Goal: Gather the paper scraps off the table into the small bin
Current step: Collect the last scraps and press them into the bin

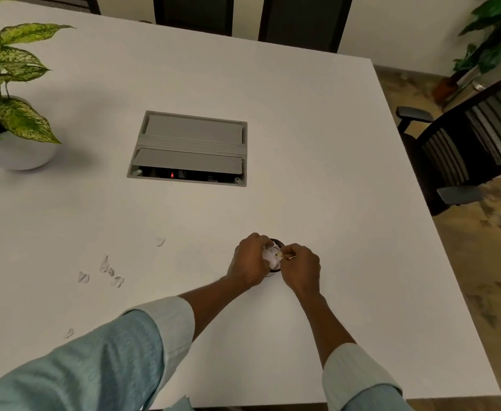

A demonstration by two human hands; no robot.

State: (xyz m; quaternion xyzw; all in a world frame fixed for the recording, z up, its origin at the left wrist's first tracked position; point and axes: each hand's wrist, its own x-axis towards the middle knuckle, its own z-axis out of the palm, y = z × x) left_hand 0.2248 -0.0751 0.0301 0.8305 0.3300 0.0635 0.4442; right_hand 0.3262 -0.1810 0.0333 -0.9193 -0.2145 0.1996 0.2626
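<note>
A small dark round bin (276,242) stands on the white table (317,161), mostly hidden between my two hands. My left hand (247,262) is curled around its left side, fingers closed on white paper scraps (270,257) at the bin's mouth. My right hand (301,268) pinches at the same scraps from the right. Several loose white scraps lie to the left: one scrap (160,241) by itself, a cluster of scraps (110,269), and a lone scrap (69,333) near my left sleeve.
A grey cable hatch (190,148) is set into the table's middle. A potted plant (9,114) in a white bowl stands at far left. A black office chair (474,137) is beside the table's right edge. The table's near edge runs along the bottom.
</note>
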